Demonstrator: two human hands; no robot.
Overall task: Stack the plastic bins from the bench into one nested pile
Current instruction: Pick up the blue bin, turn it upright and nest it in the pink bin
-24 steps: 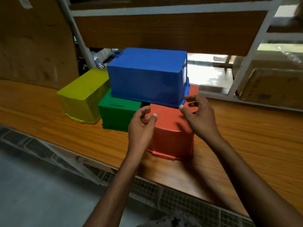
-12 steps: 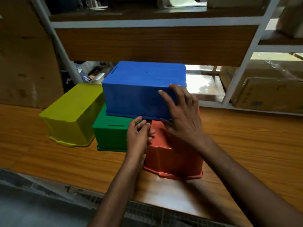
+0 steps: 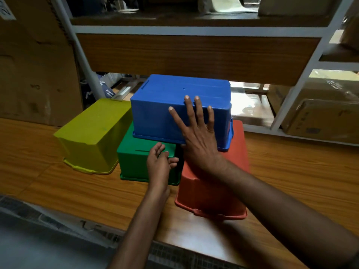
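Observation:
Four plastic bins stand upside down on the wooden bench [image 3: 291,181]. A blue bin [image 3: 155,113] rests on top, bridging a green bin [image 3: 134,162] and a red bin [image 3: 213,195]. A yellow bin [image 3: 91,136] sits to the left of the green one. My right hand [image 3: 196,136] lies flat, fingers spread, against the blue bin's near side, fingertips reaching its top edge. My left hand [image 3: 158,162] is lower, fingers loosely curled, in front of the green bin's top edge just below the blue bin's rim; it holds nothing.
A wooden shelf board [image 3: 194,55] on a white metal frame [image 3: 303,84] hangs low just above and behind the blue bin. Cardboard boxes [image 3: 320,113] sit behind the frame at right. A large cardboard sheet [image 3: 35,65] stands at left. A wire mesh [image 3: 174,255] runs under the bench's front edge.
My right hand rose from the gap by the red bin to press flat against the blue bin's front. My left hand stayed low by the green bin. The view tilted upward.

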